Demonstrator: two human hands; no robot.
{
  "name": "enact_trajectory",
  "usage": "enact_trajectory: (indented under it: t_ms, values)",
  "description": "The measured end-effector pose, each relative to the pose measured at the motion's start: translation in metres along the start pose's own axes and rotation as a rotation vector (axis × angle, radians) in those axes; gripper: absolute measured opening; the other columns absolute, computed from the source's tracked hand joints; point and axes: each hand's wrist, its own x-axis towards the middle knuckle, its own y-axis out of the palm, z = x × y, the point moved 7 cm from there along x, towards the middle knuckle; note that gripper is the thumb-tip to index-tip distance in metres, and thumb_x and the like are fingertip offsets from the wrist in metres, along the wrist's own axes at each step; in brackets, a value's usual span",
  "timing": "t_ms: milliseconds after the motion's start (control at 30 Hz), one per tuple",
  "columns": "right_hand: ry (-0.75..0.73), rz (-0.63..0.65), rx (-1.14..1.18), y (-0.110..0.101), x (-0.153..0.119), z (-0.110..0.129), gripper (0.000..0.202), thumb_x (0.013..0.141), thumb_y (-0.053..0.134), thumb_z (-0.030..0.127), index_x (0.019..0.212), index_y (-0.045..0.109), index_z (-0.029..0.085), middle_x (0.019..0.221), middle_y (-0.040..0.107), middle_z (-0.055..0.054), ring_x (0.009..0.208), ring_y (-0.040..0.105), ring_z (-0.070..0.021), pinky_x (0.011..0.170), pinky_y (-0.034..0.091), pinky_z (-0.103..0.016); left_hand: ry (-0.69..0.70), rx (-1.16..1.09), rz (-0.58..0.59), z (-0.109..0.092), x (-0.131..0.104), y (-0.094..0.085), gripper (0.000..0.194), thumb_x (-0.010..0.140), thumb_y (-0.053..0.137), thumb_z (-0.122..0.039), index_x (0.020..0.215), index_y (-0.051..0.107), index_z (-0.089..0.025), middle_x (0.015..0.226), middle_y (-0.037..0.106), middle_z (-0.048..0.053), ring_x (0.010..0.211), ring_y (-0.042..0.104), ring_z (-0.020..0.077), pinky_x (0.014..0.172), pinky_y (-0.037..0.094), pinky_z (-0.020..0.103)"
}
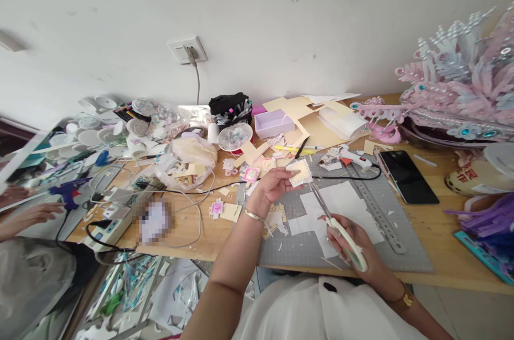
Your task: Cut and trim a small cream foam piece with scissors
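Observation:
Between the thumb and fingers of my left hand (277, 182) is a small cream paper piece with a white scalloped border (299, 173), raised over the mat. My right hand (349, 241) grips scissors with pale cream handles (347, 241). Their metal blades point up and to the left, with the tips close to the lower edge of the paper piece. Beneath both hands lies a grey cutting mat (277, 254), with white paper sheets (345, 203) spread on it. Small pink framed pieces (251, 174) rest left of my left hand.
A metal ruler (379, 217) lies on the mat's right side. Further right are a black phone (408, 176) and a drink cup (477, 174). A white glue gun (355, 158) and its cord lie behind. At far left, a co-worker's hand (36, 217) is near a blue glue gun (68, 193).

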Motion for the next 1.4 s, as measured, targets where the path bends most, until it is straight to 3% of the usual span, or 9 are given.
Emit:
enact_trajectory:
  t_ms: [100,233,500,833,1067,1400]
  values:
    - [-0.002,0.018,0.049,0.001,0.001,-0.003,0.048,0.057,0.096,0.045,0.096,0.078,0.024,0.070,0.063,0.002,0.050,0.049,-0.0065,0.046,0.048,-0.017,-0.016,-0.005,-0.004,0.002,0.000,0.002,0.016,0.080,0.063,0.005,0.073,0.069,-0.008,0.067,0.074,0.006,0.059,0.070,0.0143,0.076,0.064,0.033]
    - [0.023,0.028,0.063,0.003,0.003,-0.008,0.047,0.056,0.096,0.044,0.093,0.078,0.023,0.058,0.053,0.006,0.041,0.035,-0.0035,0.034,0.032,-0.015,-0.033,0.028,0.016,0.006,0.002,0.004,0.015,0.078,0.066,0.005,0.070,0.067,-0.008,0.065,0.072,0.005,0.059,0.071,0.0149,0.078,0.064,0.034]
    - [0.011,0.008,0.101,0.005,0.004,-0.002,0.051,0.050,0.099,0.042,0.090,0.077,0.020,0.053,0.050,0.008,0.038,0.034,-0.0022,0.034,0.029,-0.015,0.000,0.065,0.081,0.009,0.007,0.003,0.009,0.075,0.073,-0.001,0.077,0.070,-0.009,0.070,0.075,0.007,0.063,0.073,0.0169,0.082,0.063,0.036]
    - [-0.004,0.007,0.106,0.004,0.004,-0.003,0.045,0.054,0.097,0.041,0.089,0.078,0.020,0.053,0.052,0.007,0.039,0.036,-0.0037,0.034,0.031,-0.017,-0.013,0.046,0.055,0.010,0.007,0.003,0.011,0.073,0.075,0.001,0.074,0.068,-0.009,0.068,0.073,0.005,0.060,0.071,0.0157,0.081,0.063,0.037]
    - [0.055,-0.039,0.110,0.007,0.002,0.000,0.054,0.043,0.100,0.046,0.085,0.079,0.020,0.052,0.052,0.007,0.038,0.035,-0.0031,0.033,0.029,-0.016,-0.013,0.033,0.047,0.010,0.007,0.002,0.014,0.070,0.077,0.000,0.071,0.067,-0.009,0.065,0.071,0.002,0.060,0.070,0.0149,0.081,0.062,0.036]
    - [0.035,-0.048,0.040,0.008,0.001,0.005,0.055,0.045,0.098,0.051,0.087,0.078,0.020,0.054,0.053,0.007,0.039,0.034,-0.0030,0.034,0.029,-0.016,-0.015,0.054,0.032,0.010,0.007,0.001,0.012,0.074,0.073,0.001,0.073,0.067,-0.009,0.070,0.075,0.007,0.062,0.071,0.0156,0.081,0.062,0.036]
